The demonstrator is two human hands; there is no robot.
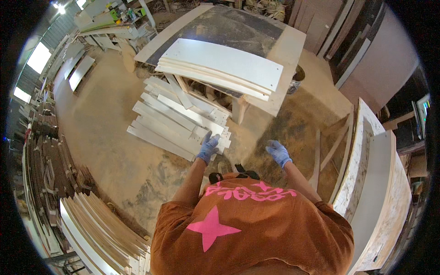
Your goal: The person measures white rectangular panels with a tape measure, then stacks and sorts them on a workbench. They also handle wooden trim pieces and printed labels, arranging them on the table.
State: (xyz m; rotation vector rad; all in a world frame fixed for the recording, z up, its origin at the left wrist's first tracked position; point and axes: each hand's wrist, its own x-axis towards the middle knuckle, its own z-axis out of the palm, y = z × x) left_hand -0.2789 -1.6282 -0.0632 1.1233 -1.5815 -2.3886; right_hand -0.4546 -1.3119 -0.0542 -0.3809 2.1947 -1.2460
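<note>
My left hand (208, 148), in a blue glove, is held over the near right end of a pile of white boards (169, 130) on the floor. Its fingers are apart with nothing between them; whether they touch a board I cannot tell. To the right, my right hand (278, 153), gloved in blue too, hangs in the air with fingers stretched and nothing in it. Ahead of me, several long white panels (220, 62) lie stacked along the front edge of a low worktable (293, 41). The floor pile reaches up against the table's legs.
A bucket (298, 80) stands at the table's right side. On my right is a wooden bench (362, 151) with a long white board (382, 192). Upright strips (91, 229) crowd the lower left. Sawdust covers the floor (101, 128), and sheet panels (376, 55) lean at the right.
</note>
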